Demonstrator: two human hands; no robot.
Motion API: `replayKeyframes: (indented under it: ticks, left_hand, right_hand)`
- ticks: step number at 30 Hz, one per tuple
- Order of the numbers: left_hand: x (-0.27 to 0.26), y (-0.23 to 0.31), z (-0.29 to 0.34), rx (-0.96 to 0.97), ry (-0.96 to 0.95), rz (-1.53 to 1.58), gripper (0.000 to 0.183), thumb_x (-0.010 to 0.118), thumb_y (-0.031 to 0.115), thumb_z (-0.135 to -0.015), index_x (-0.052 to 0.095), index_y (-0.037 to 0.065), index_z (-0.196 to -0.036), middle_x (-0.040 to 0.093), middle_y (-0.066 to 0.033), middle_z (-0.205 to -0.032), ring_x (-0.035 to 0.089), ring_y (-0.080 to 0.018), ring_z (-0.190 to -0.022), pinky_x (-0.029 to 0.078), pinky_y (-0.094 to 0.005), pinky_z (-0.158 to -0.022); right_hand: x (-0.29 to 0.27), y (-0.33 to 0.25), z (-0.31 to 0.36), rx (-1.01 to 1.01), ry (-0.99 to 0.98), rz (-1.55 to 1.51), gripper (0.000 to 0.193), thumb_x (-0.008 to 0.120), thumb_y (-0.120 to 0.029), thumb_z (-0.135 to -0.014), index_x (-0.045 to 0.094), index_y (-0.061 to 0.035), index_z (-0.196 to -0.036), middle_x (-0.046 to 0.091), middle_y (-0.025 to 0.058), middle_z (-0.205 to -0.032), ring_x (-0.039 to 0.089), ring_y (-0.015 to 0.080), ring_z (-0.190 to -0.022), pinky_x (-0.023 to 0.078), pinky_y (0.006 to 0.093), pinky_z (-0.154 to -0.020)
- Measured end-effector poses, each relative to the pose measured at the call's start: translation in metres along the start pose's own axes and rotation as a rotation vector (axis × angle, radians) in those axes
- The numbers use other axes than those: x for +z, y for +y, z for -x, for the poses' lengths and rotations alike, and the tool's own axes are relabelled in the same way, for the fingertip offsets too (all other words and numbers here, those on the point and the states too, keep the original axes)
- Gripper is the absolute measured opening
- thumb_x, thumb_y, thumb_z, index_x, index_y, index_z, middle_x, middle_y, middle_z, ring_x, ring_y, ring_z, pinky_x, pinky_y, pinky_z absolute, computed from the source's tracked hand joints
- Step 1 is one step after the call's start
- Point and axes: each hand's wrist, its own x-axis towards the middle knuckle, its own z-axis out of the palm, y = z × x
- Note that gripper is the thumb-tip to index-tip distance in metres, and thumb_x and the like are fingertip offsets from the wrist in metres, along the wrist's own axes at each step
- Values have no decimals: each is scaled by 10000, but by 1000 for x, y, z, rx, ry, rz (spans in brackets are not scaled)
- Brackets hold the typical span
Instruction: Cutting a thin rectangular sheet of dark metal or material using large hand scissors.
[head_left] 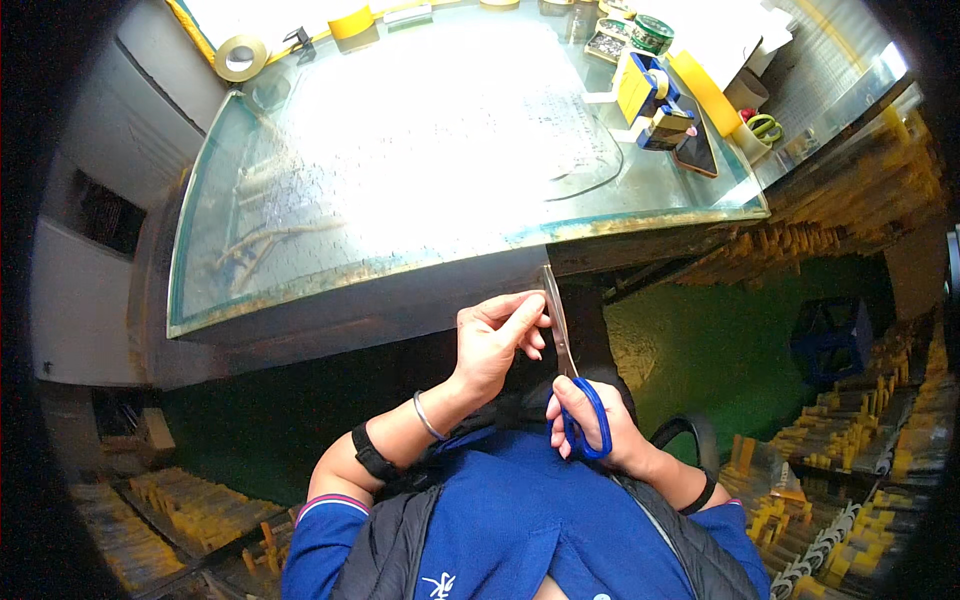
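In my right hand (622,438) is a pair of scissors (559,325) with blue handles, its fingers wrapped through and around the loops. The long metal blades point away from me, up toward the table's front edge, and look nearly closed together. My left hand (488,348) is just left of the blades, thumb and forefinger pinched together right beside them. Whatever the pinch holds, if anything, is too small to make out. Both hands are in the air in front of my body, short of the table.
Ahead is a glass-topped table (225,290), brightly lit. On its right side are a blue tape dispenser (640,90), a phone (697,150) and green-handled scissors (766,128). A tape roll (241,59) stands at the far left. A blue crate-like object (830,338) stands on the green floor (700,350).
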Motion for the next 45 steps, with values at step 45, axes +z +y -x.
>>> replayKeyframes:
  ticks: [45]
  left_hand:
    - [-7,-2,36,104,-46,-279,176,585,112,-858,652,-28,-941,612,-77,-685,525,-76,-468,415,-190,-374]
  right_hand:
    - [2,0,-2,-26,107,211,398,564,-412,-857,533,-51,-693,511,9,-529,496,59,-417,388,202,-375]
